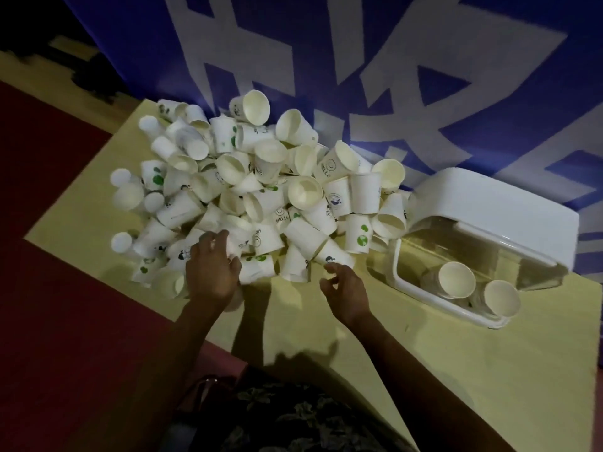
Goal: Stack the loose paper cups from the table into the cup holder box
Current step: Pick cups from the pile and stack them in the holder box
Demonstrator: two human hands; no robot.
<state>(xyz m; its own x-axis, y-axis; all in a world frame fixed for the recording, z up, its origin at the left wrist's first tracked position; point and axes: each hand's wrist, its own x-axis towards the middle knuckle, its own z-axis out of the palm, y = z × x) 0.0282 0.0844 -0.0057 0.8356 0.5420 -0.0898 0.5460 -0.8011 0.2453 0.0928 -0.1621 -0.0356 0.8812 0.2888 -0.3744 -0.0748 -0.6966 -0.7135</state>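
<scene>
Too many loose paper cups (261,190) to count, white, some with green prints, heaped on the yellow table (456,370). One cup holder box (483,223) at right, lid up, two cup stacks (456,279) inside. Left hand (212,269) curled on cups at the pile's edge; right hand (346,291) loosely curled, holding nothing, beside a bird-print cup (334,254).

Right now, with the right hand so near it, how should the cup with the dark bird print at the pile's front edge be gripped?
Probably around its side wall. The bird-print cup lies tipped on its side, so the right hand, fingers loosely curled just short of it, can close over the wall from the near side.
</scene>
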